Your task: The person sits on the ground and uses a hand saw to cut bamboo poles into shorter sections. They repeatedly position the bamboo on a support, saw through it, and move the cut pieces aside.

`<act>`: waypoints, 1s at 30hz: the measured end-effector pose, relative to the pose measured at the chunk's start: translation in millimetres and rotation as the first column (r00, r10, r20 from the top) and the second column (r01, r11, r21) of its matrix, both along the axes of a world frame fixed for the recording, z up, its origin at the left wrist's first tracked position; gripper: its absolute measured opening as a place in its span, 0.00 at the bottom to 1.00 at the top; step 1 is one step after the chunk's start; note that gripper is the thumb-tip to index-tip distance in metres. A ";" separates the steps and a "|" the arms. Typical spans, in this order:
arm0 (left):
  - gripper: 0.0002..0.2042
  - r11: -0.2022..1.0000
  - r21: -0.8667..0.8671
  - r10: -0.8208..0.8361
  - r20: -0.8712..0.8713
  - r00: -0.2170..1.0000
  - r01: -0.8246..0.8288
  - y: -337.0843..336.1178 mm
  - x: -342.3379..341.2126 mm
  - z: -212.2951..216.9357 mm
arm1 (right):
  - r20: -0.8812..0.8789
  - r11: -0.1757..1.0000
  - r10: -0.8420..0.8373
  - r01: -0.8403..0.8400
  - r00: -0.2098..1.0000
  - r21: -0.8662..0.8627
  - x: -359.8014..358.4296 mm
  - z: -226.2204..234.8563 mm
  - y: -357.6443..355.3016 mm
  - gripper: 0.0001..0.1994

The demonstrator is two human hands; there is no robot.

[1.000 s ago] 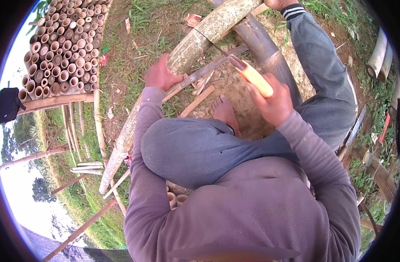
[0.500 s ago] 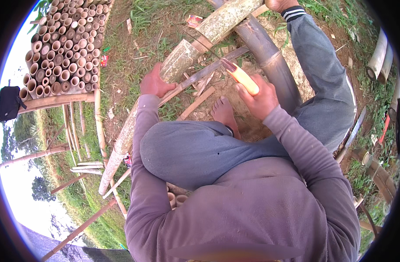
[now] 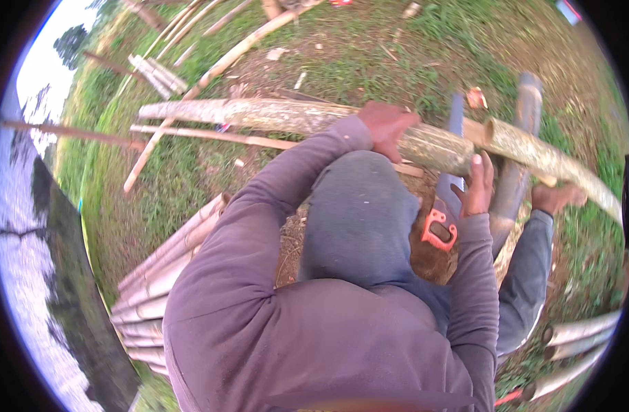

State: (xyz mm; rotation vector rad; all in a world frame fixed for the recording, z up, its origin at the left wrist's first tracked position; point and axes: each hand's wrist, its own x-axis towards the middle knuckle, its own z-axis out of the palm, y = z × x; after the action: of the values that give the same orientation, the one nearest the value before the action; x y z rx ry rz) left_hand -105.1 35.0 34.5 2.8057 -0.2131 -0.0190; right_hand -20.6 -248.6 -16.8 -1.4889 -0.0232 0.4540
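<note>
My left hand (image 3: 389, 129) is wrapped over a thick, mottled bamboo pole (image 3: 280, 115) that runs across from the left. At the pole's right-hand cut end, my right hand (image 3: 476, 187) has its fingers raised and apart, the fingertips at or very near the end. A handsaw (image 3: 439, 230) with an orange handle is out of my grip just left of the right hand, its blade passing behind the pole. Beyond a narrow gap, another bamboo length (image 3: 534, 145) continues to the right, beside my bare foot (image 3: 558, 198).
A dark bamboo pole (image 3: 527, 103) lies crosswise beneath the bamboo. Several pale poles (image 3: 160, 292) are stacked at the left. More bamboo poles (image 3: 579, 333) lie at the lower right. A thin bamboo rail (image 3: 225, 62) slants across the upper left, over grass and soil.
My view has swung round to the left. My right hand has let go of the saw and come to the pole's cut end. The left hand still grips the pole.
</note>
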 end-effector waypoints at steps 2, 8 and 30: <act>0.36 1.000 -0.028 0.011 0.061 0.998 -0.010 -3.1 -12.4 -5.4 | -0.121 0.992 0.064 -0.049 0.991 0.118 -5.2 14.5 26.2 0.38; 0.40 0.882 -0.300 0.467 0.464 0.753 -0.363 30.0 -82.6 -8.5 | -0.060 0.989 0.089 -0.081 0.994 0.121 -17.5 7.2 5.6 0.30; 0.46 -0.461 -0.572 0.883 -0.217 0.416 0.679 56.5 -132.8 -55.0 | 0.035 0.959 -0.200 0.188 0.979 0.211 219.5 101.4 -221.3 0.38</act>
State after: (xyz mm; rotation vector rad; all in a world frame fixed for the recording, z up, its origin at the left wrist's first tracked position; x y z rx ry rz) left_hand -237.9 91.5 -20.5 0.1888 0.3192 1.2238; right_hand 198.9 -470.0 84.6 -1.2834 0.0302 0.2427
